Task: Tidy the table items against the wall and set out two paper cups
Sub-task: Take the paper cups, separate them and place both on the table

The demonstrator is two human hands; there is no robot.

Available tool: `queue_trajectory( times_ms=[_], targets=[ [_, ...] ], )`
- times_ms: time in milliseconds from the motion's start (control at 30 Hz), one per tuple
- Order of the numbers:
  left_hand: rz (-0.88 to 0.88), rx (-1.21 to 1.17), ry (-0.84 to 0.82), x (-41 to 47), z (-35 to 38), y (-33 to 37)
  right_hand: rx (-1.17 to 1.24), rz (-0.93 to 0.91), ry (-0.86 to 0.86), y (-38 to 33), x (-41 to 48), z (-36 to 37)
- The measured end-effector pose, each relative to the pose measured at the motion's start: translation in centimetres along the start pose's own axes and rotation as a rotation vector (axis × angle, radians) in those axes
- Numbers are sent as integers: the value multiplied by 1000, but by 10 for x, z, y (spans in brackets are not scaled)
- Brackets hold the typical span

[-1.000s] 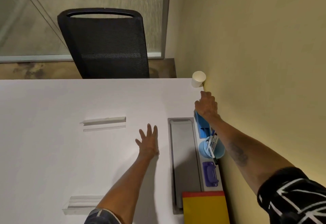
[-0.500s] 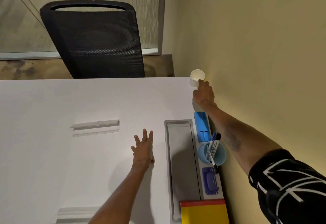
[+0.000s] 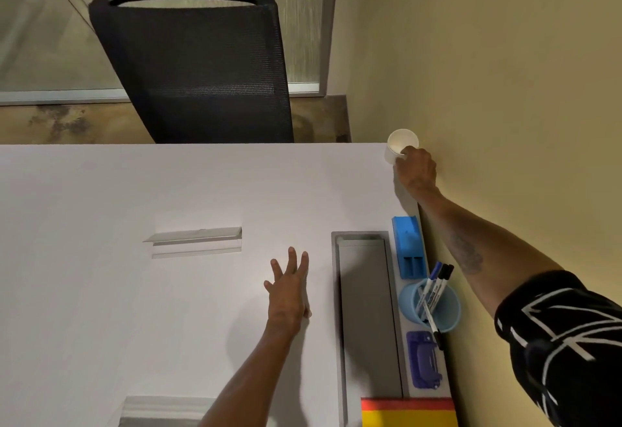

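At the far right corner of the worktop [image 3: 168, 191], upper right of centre in the frame, a white paper cup [image 3: 400, 149] stands against the yellow wall [image 3: 505, 73], mouth tipped slightly toward the camera. The right hand [image 3: 416, 170] is at the cup's near side, fingers curled onto its rim and wall; the grip appears closed on the cup, though the fingertips are partly hidden. The right forearm runs along the wall toward the lower right of the frame, ending in a black patterned sleeve [image 3: 565, 349].

The left hand [image 3: 289, 292] is well apart from the cup, in the lower centre of the frame, fingers spread and empty, palm down on or just over the worktop.

Along the wall edge, nearer the camera than the cup, lie in line: a blue eraser block [image 3: 409, 246], a light blue holder [image 3: 429, 307] containing markers [image 3: 434, 287], a purple stapler-like item [image 3: 423, 361], and a red-and-yellow object [image 3: 409, 413] at the bottom edge. A grey recessed channel [image 3: 367, 319] lies just left of these. One clear stand [image 3: 198, 241] sits left of centre; another [image 3: 165, 411] at the bottom edge. A black mesh chair [image 3: 198, 66] stands beyond the worktop.
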State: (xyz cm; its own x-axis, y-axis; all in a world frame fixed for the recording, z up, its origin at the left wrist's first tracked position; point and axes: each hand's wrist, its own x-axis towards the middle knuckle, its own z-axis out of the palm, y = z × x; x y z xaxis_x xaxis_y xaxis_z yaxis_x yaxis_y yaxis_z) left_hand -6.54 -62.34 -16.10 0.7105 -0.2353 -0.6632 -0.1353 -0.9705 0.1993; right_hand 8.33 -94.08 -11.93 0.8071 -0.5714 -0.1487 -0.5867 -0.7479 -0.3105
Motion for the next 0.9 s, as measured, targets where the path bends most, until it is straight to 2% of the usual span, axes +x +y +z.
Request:
queue_trajectory(
  times_ms=[467, 900],
  targets=[
    [0, 45, 4, -11, -8, 5, 117, -24, 24, -32, -50, -12],
    [93, -62, 67, -50, -34, 14, 293, 1, -76, -52, -154, -32]
  ],
)
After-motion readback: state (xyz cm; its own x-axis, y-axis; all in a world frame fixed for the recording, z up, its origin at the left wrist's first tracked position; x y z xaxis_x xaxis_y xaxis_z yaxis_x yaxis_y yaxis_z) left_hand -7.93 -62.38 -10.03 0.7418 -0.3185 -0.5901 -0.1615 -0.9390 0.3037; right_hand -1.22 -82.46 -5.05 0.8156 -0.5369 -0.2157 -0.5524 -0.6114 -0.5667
